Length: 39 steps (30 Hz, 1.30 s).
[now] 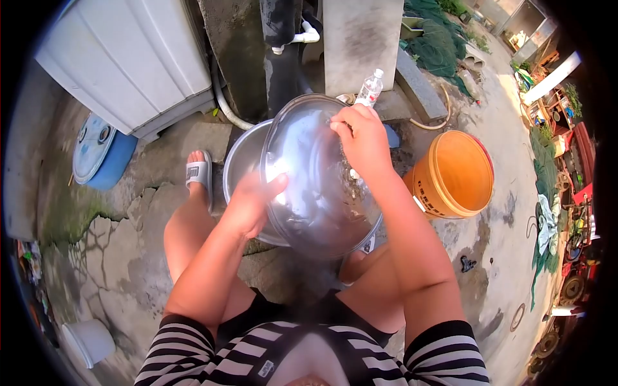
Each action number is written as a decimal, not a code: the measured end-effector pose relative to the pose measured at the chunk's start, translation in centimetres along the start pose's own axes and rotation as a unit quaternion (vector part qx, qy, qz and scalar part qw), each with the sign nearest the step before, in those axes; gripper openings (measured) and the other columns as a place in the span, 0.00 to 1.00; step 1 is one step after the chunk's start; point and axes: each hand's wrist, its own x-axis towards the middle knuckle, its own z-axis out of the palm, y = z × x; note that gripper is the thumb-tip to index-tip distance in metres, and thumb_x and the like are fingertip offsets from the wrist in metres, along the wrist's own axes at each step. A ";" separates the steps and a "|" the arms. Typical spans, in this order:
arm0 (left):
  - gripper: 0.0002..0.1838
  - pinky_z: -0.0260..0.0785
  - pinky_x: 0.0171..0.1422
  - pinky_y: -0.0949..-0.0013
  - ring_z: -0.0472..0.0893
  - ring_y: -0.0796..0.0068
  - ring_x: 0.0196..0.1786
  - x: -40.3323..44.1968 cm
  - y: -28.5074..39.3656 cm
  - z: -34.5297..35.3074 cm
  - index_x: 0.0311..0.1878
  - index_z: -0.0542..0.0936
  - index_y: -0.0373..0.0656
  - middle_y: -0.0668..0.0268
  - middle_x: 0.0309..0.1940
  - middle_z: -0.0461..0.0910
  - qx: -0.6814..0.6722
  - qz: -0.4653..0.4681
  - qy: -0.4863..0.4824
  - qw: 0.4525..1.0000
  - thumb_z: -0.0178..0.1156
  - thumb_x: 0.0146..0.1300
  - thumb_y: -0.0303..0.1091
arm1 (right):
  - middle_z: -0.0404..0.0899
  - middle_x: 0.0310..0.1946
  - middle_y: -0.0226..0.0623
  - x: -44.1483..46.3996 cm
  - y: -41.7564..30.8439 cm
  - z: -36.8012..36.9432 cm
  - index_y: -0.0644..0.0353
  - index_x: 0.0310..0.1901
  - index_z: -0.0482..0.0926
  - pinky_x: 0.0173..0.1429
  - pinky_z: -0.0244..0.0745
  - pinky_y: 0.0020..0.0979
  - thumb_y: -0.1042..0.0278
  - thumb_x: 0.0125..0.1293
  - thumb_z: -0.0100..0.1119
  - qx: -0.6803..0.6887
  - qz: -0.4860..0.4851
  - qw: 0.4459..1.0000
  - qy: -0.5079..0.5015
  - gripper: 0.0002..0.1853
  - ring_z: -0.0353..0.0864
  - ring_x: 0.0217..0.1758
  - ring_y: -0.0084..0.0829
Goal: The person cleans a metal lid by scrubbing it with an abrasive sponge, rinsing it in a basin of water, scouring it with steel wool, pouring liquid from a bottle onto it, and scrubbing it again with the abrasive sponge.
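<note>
A shiny metal basin (306,161) is tilted in front of me, its bright inside facing up at me. My left hand (252,199), slightly blurred, grips its left rim with the thumb on the inside. Across the upper right part of the basin is my right hand (360,136), its fingers curled and pinched together near the inner wall. Whatever those fingers hold, if anything, is hidden. A second metal basin (239,161) sits underneath, partly covered by the tilted one. Just beyond my right hand stands a clear plastic bottle (371,89) with a white cap.
An orange bucket (450,175) stands at the right on concrete ground. A blue drum (103,151) and a large white casing (129,58) are at the left. Pipes (302,35) and a stone slab (362,45) rise behind. A small white bucket (90,342) is at lower left.
</note>
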 end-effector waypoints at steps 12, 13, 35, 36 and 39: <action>0.15 0.77 0.56 0.64 0.83 0.72 0.50 -0.5 1.1 -0.5 0.58 0.80 0.35 0.62 0.49 0.84 -0.014 0.011 -0.030 0.999 0.65 0.73 0.31 | 0.82 0.37 0.37 0.0 -2.9 -0.1 0.61 0.38 0.86 0.55 0.76 0.35 0.75 0.64 0.68 0.127 -0.124 0.983 -0.053 0.02 0.80 0.47 0.38; 0.14 0.77 0.56 0.65 0.83 0.72 0.50 -0.5 1.0 -0.6 0.57 0.80 0.35 0.62 0.49 0.84 -0.005 0.014 -0.031 0.999 0.65 0.74 0.31 | 0.82 0.37 0.36 0.2 -1.6 0.1 0.61 0.38 0.87 0.55 0.76 0.35 0.74 0.64 0.68 0.092 -0.074 0.992 -0.034 0.02 0.80 0.47 0.38; 0.27 0.71 0.64 0.64 0.80 0.71 0.57 1.4 0.1 0.3 0.67 0.75 0.34 0.58 0.55 0.83 0.266 0.114 -0.057 0.956 0.59 0.76 0.47 | 0.82 0.41 0.34 0.3 -4.1 1.5 0.60 0.38 0.86 0.56 0.77 0.38 0.75 0.62 0.66 0.036 -0.156 0.987 -0.006 0.04 0.79 0.50 0.40; 0.27 0.71 0.64 0.64 0.79 0.71 0.57 1.5 -0.2 0.2 0.67 0.75 0.34 0.58 0.55 0.83 0.267 0.105 -0.056 0.956 0.59 0.76 0.47 | 0.82 0.41 0.36 0.9 -2.8 1.8 0.60 0.38 0.86 0.56 0.77 0.38 0.75 0.62 0.66 0.020 -0.105 0.994 0.020 0.04 0.79 0.50 0.42; 0.28 0.71 0.63 0.64 0.79 0.71 0.55 1.5 -0.3 0.8 0.68 0.75 0.35 0.61 0.54 0.82 0.230 0.091 -0.056 0.967 0.59 0.76 0.48 | 0.82 0.41 0.37 1.1 -1.4 2.1 0.60 0.38 0.87 0.56 0.77 0.39 0.76 0.61 0.68 0.024 -0.064 0.997 0.033 0.04 0.79 0.50 0.42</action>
